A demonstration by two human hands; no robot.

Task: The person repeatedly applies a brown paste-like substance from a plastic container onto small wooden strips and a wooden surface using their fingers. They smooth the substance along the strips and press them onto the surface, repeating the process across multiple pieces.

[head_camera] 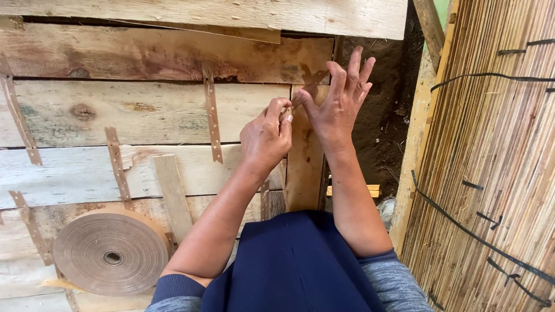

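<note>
Head view: thin brown tape strip (pixel 304 91) pinched between thumb and forefinger of left hand (pixel 266 137), fingers curled tight. Right hand (pixel 338 104) laid just beside, fingers spread and raised, thumb pressed on same strip. Strip held against upright plank (pixel 305 167) near right edge of plank wall (pixel 144 110). Similar strips seen stuck across wall boards. Large brown tape roll (pixel 111 253) rested at lower left corner. Reed mat (pixel 497 162) stood at right

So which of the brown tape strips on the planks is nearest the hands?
The strip running upright across the plank seam just left of the left hand. The other strips sit farther left, toward the tape roll.
</note>
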